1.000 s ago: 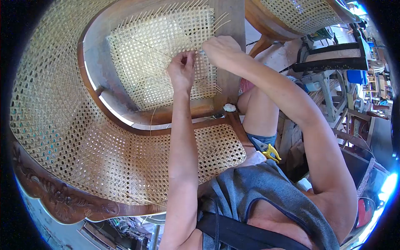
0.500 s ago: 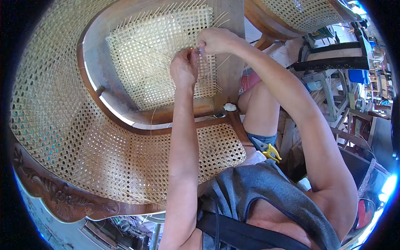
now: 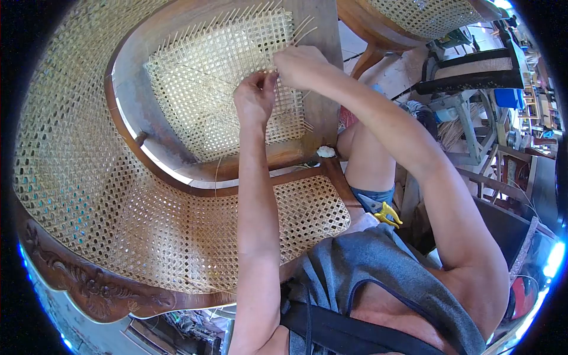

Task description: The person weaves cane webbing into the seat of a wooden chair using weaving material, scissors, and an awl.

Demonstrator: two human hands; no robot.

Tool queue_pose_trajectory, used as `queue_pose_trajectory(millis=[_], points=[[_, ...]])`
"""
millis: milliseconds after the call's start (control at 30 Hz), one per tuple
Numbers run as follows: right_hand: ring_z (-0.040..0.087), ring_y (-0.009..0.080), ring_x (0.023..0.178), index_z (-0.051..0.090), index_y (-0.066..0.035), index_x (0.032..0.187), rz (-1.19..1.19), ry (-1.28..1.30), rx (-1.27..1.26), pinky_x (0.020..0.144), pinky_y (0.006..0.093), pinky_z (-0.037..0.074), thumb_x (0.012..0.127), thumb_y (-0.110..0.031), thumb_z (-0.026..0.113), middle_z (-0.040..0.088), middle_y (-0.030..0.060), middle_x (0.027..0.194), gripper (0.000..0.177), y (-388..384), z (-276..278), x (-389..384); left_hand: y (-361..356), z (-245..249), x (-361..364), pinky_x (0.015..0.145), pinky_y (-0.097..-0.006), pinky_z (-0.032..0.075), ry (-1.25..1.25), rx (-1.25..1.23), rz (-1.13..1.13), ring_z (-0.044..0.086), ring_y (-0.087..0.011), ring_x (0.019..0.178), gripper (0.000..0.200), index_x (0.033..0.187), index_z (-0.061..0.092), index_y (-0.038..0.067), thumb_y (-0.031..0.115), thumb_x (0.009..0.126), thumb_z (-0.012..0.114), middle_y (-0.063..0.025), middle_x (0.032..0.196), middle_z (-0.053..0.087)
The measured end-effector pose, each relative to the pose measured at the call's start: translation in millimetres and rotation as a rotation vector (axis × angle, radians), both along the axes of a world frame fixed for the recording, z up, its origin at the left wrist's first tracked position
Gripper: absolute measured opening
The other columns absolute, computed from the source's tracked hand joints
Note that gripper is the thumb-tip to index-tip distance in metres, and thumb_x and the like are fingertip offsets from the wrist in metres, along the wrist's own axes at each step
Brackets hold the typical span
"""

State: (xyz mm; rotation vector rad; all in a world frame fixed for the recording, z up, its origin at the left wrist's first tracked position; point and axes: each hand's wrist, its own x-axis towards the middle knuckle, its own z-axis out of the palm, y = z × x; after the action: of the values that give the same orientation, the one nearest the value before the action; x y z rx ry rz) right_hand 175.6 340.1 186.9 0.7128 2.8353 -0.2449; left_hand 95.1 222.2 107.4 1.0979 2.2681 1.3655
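Note:
A woven cane panel (image 3: 201, 100) with loose strand ends along its edges fills the opening of a wooden frame (image 3: 322, 112). Over the panel's right part, my left hand (image 3: 254, 99) is closed, thumb and fingers pinched together at the weave. Just right of and above it, my right hand (image 3: 297, 66) is also closed, its fingers curled down against the cane. Whatever lies between the fingertips of either hand is too small to make out. Several loose strands (image 3: 305, 28) stick out above my right hand.
A large caned seat (image 3: 177, 236) with a carved wooden rail (image 3: 97, 287) curves around the left and below. Yellow-handled cutters (image 3: 387, 214) lie by my thigh. Another caned chair (image 3: 414, 18) is at the top right, with a wooden stand (image 3: 473, 133) further right.
The view has shifted slightly. My right hand has turned and come down a little, and its fingertips are now hidden. My left hand stays at nearly the same part of the weave.

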Motion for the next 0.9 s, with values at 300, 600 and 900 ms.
queue_pose_trajectory(millis=[300, 600, 900], points=[[0.069, 0.0342, 0.09, 0.071, 0.002, 0.089, -0.055, 0.032, 0.034, 0.075, 0.0424, 0.055, 0.077, -0.005, 0.06, 0.07, 0.0211, 0.092, 0.017, -11.9, -3.6, 9.1, -8.1, 0.8, 0.0, 0.067, -0.0266, 0.052, -0.211, 0.106, 0.022, 0.064, -0.0113, 0.07, 0.012, 0.095, 0.069, -0.001, 0.009, 0.086, 0.069, -0.0088, 0.078, 0.07], [0.068, 0.0334, 0.089, 0.068, 0.001, 0.087, 0.047, 0.056, 0.108, 0.076, 0.0426, 0.053, 0.081, -0.009, 0.056, 0.068, 0.0211, 0.088, 0.017, -23.4, -4.5, 12.9, -5.9, -18.5, 6.2, 0.067, -0.0235, 0.05, -0.321, 0.279, 0.125, 0.06, -0.0087, 0.07, 0.014, 0.096, 0.064, -0.001, 0.004, 0.085, 0.07, -0.0051, 0.077, 0.067], [0.068, 0.0348, 0.09, 0.07, 0.002, 0.087, 0.106, 0.034, 0.126, 0.078, 0.0444, 0.053, 0.082, -0.013, 0.057, 0.069, 0.0222, 0.093, 0.02, -13.2, -2.6, 5.3, -0.7, -20.7, 9.0, 0.066, -0.0244, 0.05, -0.288, 0.26, 0.174, 0.06, -0.0089, 0.067, 0.01, 0.09, 0.066, 0.001, 0.004, 0.083, 0.072, -0.0048, 0.075, 0.067]])
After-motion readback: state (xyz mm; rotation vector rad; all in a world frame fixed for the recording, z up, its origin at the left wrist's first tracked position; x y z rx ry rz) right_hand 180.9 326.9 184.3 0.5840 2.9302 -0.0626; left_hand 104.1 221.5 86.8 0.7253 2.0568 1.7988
